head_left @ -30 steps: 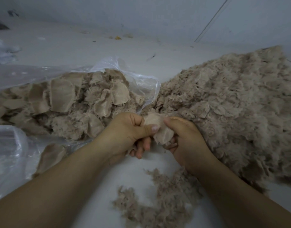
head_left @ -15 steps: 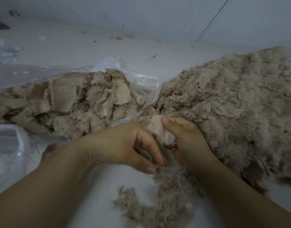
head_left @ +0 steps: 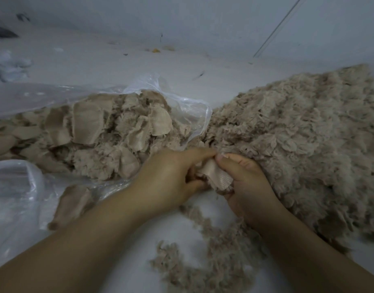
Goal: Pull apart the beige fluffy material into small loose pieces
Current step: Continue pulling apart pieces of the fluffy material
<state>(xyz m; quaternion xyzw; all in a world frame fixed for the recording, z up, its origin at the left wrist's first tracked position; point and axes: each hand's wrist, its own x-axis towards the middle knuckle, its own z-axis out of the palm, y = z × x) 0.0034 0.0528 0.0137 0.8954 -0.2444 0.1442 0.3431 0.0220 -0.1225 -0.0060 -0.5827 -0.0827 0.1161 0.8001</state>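
Note:
A beige piece of fluffy material [head_left: 215, 176] with a ribbed backing sits between my two hands at the centre of the view. My left hand [head_left: 171, 176] pinches its left edge with thumb and curled fingers. My right hand [head_left: 245, 182] grips its right side, thumb on top. A big heap of pulled-apart beige fluff [head_left: 298, 144] lies to the right, touching my right hand. A small scatter of loose fluff [head_left: 213, 256] lies on the white surface below my hands.
A clear plastic bag [head_left: 177, 102] at the left holds several uncut beige pieces [head_left: 91, 127]. One loose beige piece [head_left: 72, 206] lies on plastic beside my left forearm. A white wall runs along the back, with white fluff [head_left: 8, 64] at far left.
My left hand, which had pulled down and away with fibres half a second ago, has come back up and grips the piece again. The right hand has stayed in place.

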